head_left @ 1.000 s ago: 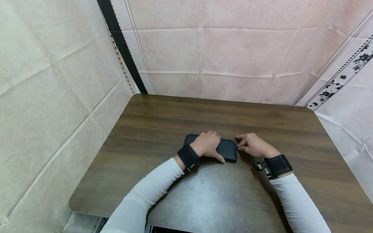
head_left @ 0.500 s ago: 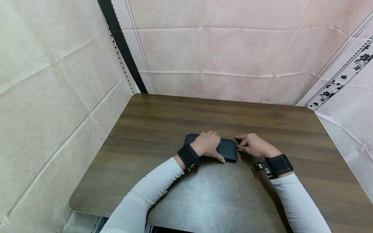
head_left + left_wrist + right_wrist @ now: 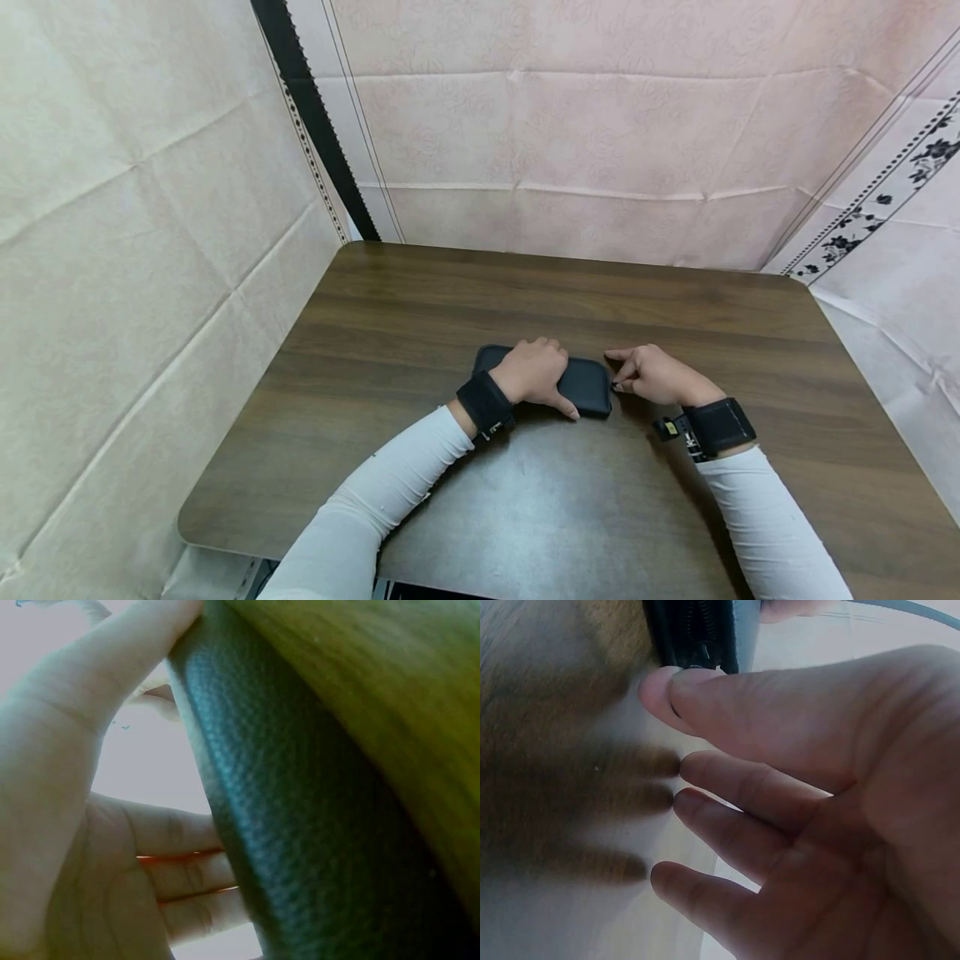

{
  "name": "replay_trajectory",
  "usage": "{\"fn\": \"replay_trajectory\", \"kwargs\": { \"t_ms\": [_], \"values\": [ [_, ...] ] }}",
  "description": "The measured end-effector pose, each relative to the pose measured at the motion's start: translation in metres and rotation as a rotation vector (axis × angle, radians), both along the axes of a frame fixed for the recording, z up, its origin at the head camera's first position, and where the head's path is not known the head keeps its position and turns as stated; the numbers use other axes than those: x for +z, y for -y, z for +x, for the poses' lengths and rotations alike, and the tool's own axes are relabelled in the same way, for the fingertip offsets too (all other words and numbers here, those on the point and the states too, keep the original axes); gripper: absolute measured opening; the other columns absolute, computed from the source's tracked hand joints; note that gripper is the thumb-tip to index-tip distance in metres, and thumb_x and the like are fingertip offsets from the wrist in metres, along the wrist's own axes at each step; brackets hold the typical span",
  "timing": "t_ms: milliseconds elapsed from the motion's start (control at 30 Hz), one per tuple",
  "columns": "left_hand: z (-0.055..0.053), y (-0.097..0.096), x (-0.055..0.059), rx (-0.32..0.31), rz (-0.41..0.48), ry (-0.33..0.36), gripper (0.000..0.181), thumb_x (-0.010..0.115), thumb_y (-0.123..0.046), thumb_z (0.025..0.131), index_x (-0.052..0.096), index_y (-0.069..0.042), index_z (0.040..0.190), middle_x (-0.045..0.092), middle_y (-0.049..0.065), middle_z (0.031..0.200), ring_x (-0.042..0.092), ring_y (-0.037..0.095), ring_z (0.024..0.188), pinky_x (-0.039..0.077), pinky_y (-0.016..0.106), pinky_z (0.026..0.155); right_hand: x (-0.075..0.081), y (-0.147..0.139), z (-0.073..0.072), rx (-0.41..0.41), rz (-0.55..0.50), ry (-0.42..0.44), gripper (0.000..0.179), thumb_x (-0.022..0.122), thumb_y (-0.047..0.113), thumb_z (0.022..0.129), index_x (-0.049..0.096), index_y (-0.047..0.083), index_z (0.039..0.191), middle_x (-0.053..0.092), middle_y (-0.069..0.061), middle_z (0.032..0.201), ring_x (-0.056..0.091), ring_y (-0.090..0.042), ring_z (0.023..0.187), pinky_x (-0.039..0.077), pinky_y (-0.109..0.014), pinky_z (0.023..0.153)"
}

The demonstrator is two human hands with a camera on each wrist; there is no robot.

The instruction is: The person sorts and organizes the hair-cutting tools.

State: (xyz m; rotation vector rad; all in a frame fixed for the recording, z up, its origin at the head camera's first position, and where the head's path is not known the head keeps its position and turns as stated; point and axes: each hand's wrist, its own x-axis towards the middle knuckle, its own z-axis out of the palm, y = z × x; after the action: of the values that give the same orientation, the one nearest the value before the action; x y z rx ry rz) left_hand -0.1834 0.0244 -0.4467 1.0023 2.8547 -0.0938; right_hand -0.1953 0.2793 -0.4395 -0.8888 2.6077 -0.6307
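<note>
A dark zippered case [image 3: 587, 385] with a pebbled, leather-like surface lies flat on the wooden table. My left hand [image 3: 534, 371] grips it across the middle, thumb along the near side and fingers over the far side. In the left wrist view the textured case wall [image 3: 292, 802] runs between that thumb and the other fingers. At the case's right end, my right hand [image 3: 660, 375] pinches the small zipper pull [image 3: 703, 656] between thumb and index finger. The zipper teeth [image 3: 699, 619] show just above the pinch, while the pull is mostly hidden by the fingertips.
The brown wooden table [image 3: 420, 300] has rounded corners and extends around both hands. Pale cloth [image 3: 562, 133] hangs behind it and at both sides. A black band [image 3: 717, 427] with a small camera is strapped to each wrist.
My right hand has shifted very slightly to the right and toward me, still pinching the zipper pull. The left hand and the case look unmoved.
</note>
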Motion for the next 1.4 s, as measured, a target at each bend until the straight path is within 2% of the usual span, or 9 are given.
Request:
{"fn": "replay_trajectory", "kwargs": {
  "t_ms": [67, 167, 267, 500, 600, 1133, 1400],
  "values": [
    [0.0003, 0.0001, 0.0001, 0.000, -0.001, 0.000, 0.098, 0.066, -0.088, 0.074, 0.066, -0.012, 0.136, 0.066, 0.005, 0.129, 0.063, 0.022, 0.118, 0.055, 0.043, 0.097, 0.0000, -0.0001, -0.0001, -0.002, -0.001, 0.011, 0.021, 0.070, -0.001, 0.092, 0.086, 0.013, 0.092, 0.053, -0.030, 0.150, 0.058, -0.043, 0.132, 0.051, -0.032, 0.079],
    [0.0004, 0.0000, 0.0000, 0.001, -0.002, 0.000, 0.098, 0.066, -0.088, 0.074, 0.066, -0.012, 0.136, 0.066, 0.005, 0.128, 0.064, 0.022, 0.117, 0.055, 0.043, 0.096, 0.0001, 0.0002, -0.0002, -0.007, -0.006, 0.031, 0.021, 0.070, -0.001, 0.092, 0.086, 0.013, 0.091, 0.051, -0.031, 0.151, 0.065, -0.035, 0.115, 0.048, -0.027, 0.071],
    [0.0004, 0.0000, -0.0001, 0.000, -0.002, -0.001, 0.098, 0.066, -0.088, 0.074, 0.066, -0.012, 0.136, 0.066, 0.005, 0.127, 0.064, 0.022, 0.117, 0.055, 0.042, 0.096, 0.0006, 0.0005, -0.0005, -0.012, -0.009, 0.039, 0.020, 0.071, -0.001, 0.092, 0.085, 0.013, 0.090, 0.051, -0.030, 0.151, 0.066, -0.029, 0.107, 0.047, -0.025, 0.068],
    [0.0006, -0.0002, -0.0005, 0.002, -0.004, 0.004, 0.097, 0.066, -0.088, 0.074, 0.066, -0.013, 0.136, 0.066, 0.005, 0.128, 0.063, 0.022, 0.118, 0.055, 0.043, 0.097, 0.0003, 0.0009, -0.0003, 0.012, -0.005, 0.032, 0.021, 0.072, -0.001, 0.091, 0.085, 0.015, 0.087, 0.051, -0.032, 0.150, 0.061, -0.043, 0.129, 0.049, -0.026, 0.070],
    [0.0009, 0.0000, -0.0001, 0.000, -0.001, 0.007, 0.097, 0.066, -0.088, 0.075, 0.066, -0.012, 0.136, 0.066, 0.005, 0.129, 0.063, 0.023, 0.118, 0.055, 0.043, 0.097, 0.0006, 0.0009, 0.0003, 0.008, -0.001, 0.037, 0.021, 0.072, 0.000, 0.091, 0.085, 0.015, 0.088, 0.051, -0.031, 0.151, 0.059, -0.044, 0.132, 0.049, -0.026, 0.072],
    [-0.0003, -0.0010, -0.0011, 0.003, -0.001, 0.007, 0.097, 0.066, -0.087, 0.075, 0.066, -0.013, 0.136, 0.066, 0.005, 0.128, 0.063, 0.022, 0.118, 0.055, 0.043, 0.097, 0.0038, 0.0001, 0.0017, 0.026, 0.008, 0.068, 0.019, 0.073, 0.000, 0.091, 0.086, 0.014, 0.091, 0.048, -0.032, 0.153, 0.053, -0.049, 0.137, 0.052, -0.029, 0.077],
    [-0.0020, -0.0005, -0.0014, 0.005, -0.002, 0.005, 0.099, 0.066, -0.088, 0.074, 0.065, -0.012, 0.138, 0.065, 0.006, 0.130, 0.062, 0.023, 0.119, 0.053, 0.045, 0.099, 0.0036, 0.0003, -0.0005, 0.017, 0.004, 0.050, 0.020, 0.072, 0.000, 0.092, 0.086, 0.015, 0.091, 0.051, -0.031, 0.151, 0.060, -0.044, 0.130, 0.051, -0.028, 0.074]
  ]
}}
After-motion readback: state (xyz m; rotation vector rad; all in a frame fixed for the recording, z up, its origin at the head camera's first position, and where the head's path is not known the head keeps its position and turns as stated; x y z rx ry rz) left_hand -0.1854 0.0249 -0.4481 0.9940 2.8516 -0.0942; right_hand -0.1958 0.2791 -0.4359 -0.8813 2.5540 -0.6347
